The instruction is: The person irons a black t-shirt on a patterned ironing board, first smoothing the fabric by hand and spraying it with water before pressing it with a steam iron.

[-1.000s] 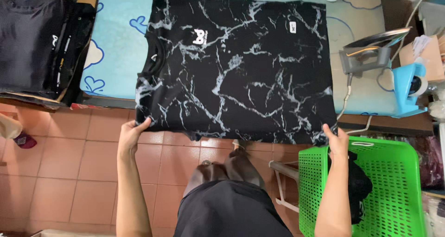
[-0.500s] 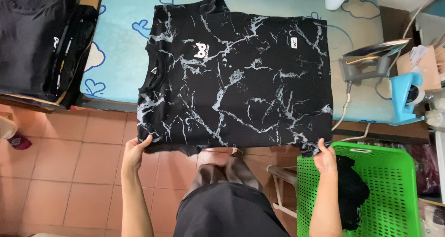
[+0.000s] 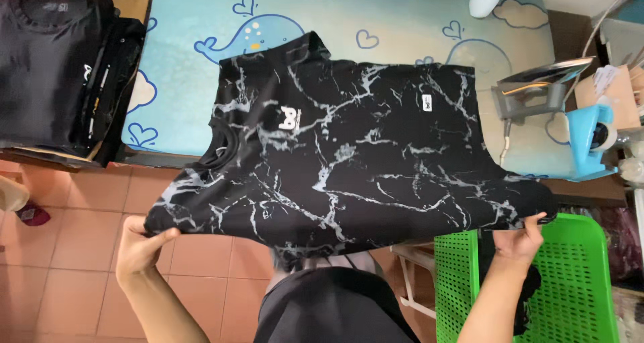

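1. Your left hand – lower left of the frame – grips one corner of the shirt.
2. Your right hand – lower right – grips the other corner, above the green basket.
3. The shirt spans mid-frame, over the table edge.

Black white-marbled T-shirt, spread flat, near edge lifted off the table.

A black shirt with white marble veining, a light-blue whale-print table cover, a green basket.
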